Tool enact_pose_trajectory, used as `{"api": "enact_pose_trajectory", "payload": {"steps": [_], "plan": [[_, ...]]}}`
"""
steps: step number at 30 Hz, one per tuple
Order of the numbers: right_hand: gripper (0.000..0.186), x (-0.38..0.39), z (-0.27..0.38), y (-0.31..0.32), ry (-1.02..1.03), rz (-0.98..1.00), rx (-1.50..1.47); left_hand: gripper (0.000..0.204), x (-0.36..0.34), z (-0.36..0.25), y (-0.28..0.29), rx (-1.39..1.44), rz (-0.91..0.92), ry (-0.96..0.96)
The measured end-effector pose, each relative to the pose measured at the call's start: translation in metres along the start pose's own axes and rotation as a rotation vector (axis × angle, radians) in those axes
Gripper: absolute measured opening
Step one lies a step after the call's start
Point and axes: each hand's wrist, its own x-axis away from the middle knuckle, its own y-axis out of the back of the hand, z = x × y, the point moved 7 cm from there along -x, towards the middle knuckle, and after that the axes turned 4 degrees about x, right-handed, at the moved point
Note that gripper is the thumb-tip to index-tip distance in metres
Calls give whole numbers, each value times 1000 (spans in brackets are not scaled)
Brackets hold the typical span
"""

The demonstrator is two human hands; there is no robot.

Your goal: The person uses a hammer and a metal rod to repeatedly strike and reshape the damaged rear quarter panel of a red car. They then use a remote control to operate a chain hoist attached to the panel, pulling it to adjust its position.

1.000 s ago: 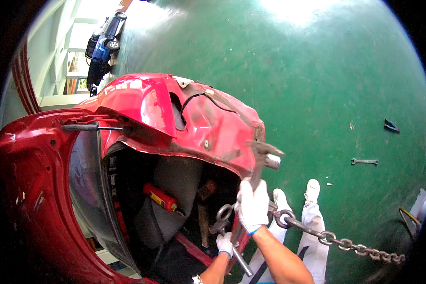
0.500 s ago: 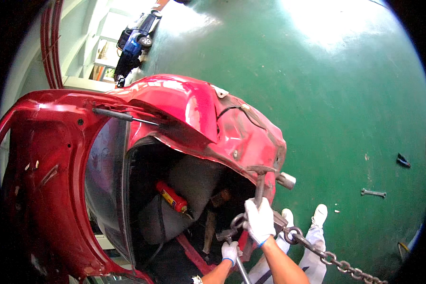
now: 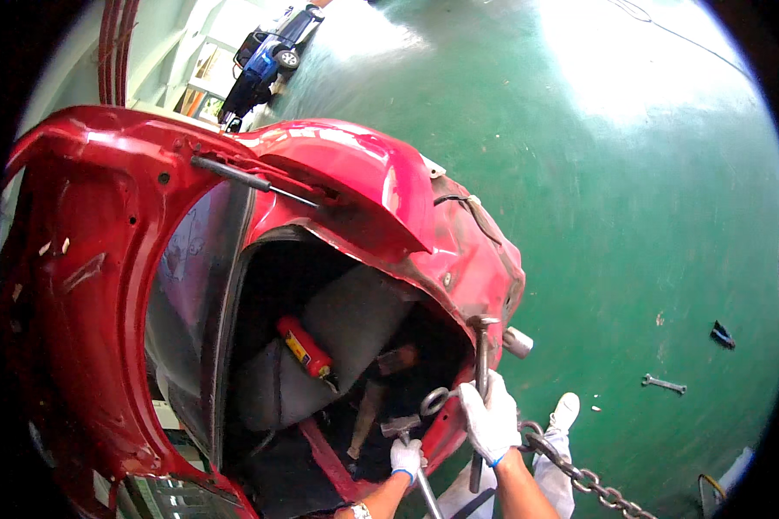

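My left hand is gripping a hammer close below its head, apparently for control; my right hand (held apart) is clasping a flat-headed metal bar.

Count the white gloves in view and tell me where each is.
2: one on the left hand, holding a hammer; one on the right hand, holding another hammer. The dark trunk may hide more.

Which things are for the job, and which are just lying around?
Seem part of the job:
hammer, in the left hand
T-shaped tool, in the right hand
red car
chain, by the right hand

Seem just lying around:
wrench, on the floor
dark tool, also there
extinguisher, inside the red car
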Motion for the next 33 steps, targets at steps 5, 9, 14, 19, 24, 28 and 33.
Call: {"api": "enact_pose_trajectory", "payload": {"steps": [5,9,14,19,24,28,33], "plan": [[44,8,59,-5,293,56,267,22,-1,2,4,29,-5,-26],[37,-8,95,-24,489,53,610,24,-7,3,1,-3,24,-43],[30,-29,131,-39,634,191,985,23,-4,8,2,90,43,12],[30,-59,148,-29,585,172,1036,24,-1,7,4,156,60,15],[31,-46,148,-38,654,306,1120,22,-8,15,4,150,57,-8],[34,-58,140,-23,579,224,1057,23,-10,16,3,152,68,-9],[32,-65,150,-19,626,248,1027,24,-8,12,3,135,63,-22]]}}
